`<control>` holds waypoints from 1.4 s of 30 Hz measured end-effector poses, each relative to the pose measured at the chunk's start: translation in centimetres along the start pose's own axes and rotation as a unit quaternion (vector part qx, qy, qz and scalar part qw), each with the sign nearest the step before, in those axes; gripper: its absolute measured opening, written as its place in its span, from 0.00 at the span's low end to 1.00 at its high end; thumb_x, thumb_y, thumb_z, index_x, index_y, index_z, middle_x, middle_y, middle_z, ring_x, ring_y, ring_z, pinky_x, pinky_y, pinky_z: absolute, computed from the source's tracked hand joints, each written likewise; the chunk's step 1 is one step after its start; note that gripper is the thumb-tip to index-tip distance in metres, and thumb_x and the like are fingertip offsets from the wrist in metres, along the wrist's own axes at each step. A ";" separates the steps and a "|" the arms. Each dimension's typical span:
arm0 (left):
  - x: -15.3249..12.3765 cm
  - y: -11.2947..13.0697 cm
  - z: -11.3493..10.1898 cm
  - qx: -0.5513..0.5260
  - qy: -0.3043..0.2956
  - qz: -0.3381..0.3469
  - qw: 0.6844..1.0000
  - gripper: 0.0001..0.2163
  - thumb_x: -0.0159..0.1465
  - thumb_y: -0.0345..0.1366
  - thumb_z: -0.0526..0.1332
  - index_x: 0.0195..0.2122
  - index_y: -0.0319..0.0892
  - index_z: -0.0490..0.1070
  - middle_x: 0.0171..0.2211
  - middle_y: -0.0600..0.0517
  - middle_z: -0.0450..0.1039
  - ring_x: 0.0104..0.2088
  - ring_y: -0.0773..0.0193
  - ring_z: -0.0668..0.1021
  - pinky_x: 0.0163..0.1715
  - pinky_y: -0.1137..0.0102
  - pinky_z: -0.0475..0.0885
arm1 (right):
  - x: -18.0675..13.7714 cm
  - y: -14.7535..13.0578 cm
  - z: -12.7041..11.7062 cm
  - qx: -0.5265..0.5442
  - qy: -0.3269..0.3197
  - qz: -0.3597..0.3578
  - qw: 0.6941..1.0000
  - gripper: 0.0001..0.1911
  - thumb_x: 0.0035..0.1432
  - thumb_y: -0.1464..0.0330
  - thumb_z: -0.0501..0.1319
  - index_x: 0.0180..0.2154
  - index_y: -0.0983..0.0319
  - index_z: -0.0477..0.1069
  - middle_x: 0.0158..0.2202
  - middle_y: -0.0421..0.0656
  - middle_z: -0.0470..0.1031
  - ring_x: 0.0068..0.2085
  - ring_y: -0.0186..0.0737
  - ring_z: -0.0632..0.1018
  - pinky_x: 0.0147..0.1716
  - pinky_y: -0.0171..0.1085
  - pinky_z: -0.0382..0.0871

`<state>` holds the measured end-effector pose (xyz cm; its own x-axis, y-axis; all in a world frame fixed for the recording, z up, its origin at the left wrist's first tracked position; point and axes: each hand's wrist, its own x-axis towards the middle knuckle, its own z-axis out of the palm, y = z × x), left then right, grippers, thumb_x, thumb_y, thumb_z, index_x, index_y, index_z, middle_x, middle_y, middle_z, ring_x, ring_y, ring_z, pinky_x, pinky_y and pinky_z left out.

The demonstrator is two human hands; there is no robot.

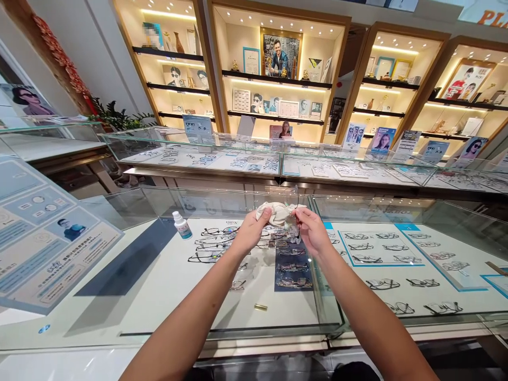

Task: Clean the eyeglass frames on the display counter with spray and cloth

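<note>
My left hand (251,231) is closed on a crumpled white cloth (278,212), held above the glass display counter (166,328). My right hand (311,231) pinches a pair of thin-framed glasses (296,207) whose lens and dark temple stick up beside the cloth. The cloth is pressed against the glasses between both hands. Under the glass lie several rows of glasses (214,246) on a white tray.
A small white spray bottle (182,224) with a blue label stands on the counter, left of my hands. A printed sign (43,238) leans at the far left. Another glass counter (278,164) and lit wall shelves (278,79) stand behind. A small brass piece (261,307) lies near the front.
</note>
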<state>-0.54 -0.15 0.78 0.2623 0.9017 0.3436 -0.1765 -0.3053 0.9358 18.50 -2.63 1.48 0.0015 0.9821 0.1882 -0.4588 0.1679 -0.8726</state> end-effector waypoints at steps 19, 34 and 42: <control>-2.2 1.1 2.9 -0.002 -0.126 -0.051 0.991 0.22 0.62 0.53 0.71 0.43 0.38 0.74 0.35 0.51 0.72 0.34 0.64 0.70 0.36 0.71 0.66 | -0.7 0.6 0.9 0.017 0.005 0.002 1.000 0.17 0.46 0.54 0.79 0.32 0.58 0.83 0.33 0.39 0.77 0.34 0.36 0.73 0.34 0.34 0.67; -2.0 1.4 2.6 0.008 -0.074 -0.015 0.997 0.24 0.64 0.59 0.66 0.38 0.39 0.72 0.32 0.52 0.70 0.32 0.65 0.68 0.34 0.71 0.65 | -1.4 0.2 1.6 -0.005 -0.014 -0.011 1.000 0.18 0.49 0.52 0.77 0.33 0.58 0.82 0.34 0.40 0.76 0.33 0.36 0.72 0.31 0.34 0.67; -2.1 0.4 3.4 0.001 -0.014 -0.005 1.000 0.23 0.64 0.58 0.67 0.39 0.39 0.72 0.31 0.53 0.69 0.31 0.66 0.68 0.33 0.72 0.65 | -1.8 1.1 1.8 -0.046 -0.041 -0.044 0.997 0.15 0.55 0.51 0.73 0.33 0.56 0.82 0.36 0.40 0.76 0.38 0.38 0.74 0.41 0.36 0.69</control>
<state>2.08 -3.27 0.71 0.2898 0.8960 0.3364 -0.1717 -0.2971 0.9393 16.35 -4.35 0.96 -0.0356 0.9536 0.2989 -0.3767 0.2642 -0.8879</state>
